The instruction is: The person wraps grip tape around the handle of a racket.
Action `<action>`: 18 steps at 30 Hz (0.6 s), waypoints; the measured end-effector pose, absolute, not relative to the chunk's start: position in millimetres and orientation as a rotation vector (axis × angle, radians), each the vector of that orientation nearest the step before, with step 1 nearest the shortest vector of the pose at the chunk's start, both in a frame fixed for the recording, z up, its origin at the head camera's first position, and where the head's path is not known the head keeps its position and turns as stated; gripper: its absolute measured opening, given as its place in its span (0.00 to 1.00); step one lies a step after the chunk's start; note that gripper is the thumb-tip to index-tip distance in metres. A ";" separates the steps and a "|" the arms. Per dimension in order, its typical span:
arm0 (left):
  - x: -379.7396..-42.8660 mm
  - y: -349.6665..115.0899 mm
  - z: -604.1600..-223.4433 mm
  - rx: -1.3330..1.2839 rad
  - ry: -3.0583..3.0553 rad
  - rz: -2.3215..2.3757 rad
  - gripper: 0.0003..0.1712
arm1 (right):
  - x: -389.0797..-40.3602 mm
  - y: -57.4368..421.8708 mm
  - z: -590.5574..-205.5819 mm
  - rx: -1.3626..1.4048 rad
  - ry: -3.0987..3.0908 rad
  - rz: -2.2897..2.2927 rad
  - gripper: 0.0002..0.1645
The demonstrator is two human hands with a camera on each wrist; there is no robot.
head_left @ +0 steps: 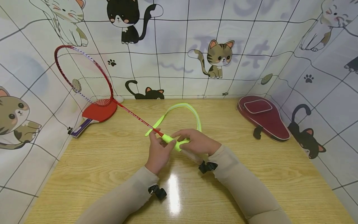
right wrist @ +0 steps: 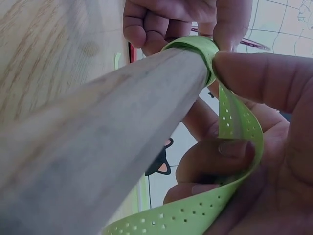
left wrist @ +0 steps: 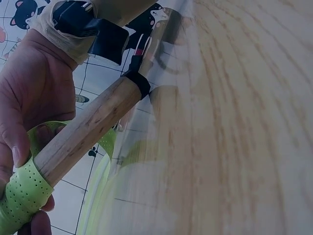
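A red badminton racket slants across the middle, its head up at the left and its handle toward me. Perforated lime-green grip tape is wound around the upper handle, its loose length looping behind over the table. My left hand grips the wrapped part between thumb and fingers. With my right hand I pinch the tape at the edge of the winding; in the right wrist view the tape runs on through my curled fingers. Bare wooden handle shows below the wrap, ending in a black band.
A red table tennis paddle lies at the left under the racket head. At the right is a dark red paddle case. Cat-patterned cloth walls the wooden table on its back and sides.
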State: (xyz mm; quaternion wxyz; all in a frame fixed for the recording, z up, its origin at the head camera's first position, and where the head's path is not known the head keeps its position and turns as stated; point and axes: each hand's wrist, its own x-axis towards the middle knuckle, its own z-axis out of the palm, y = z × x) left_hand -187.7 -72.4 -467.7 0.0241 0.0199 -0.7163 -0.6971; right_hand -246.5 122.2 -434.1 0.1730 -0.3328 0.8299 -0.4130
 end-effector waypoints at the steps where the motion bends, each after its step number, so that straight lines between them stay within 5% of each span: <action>1: -187.8 -72.3 -468.0 0.060 -2.211 -2.159 0.42 | -246.7 122.6 -434.2 -0.942 2.351 -1.172 0.30; 18: -187.1 -73.1 -467.1 0.076 -2.198 -2.166 0.44 | -248.9 124.2 -436.8 -0.931 2.285 -1.176 0.33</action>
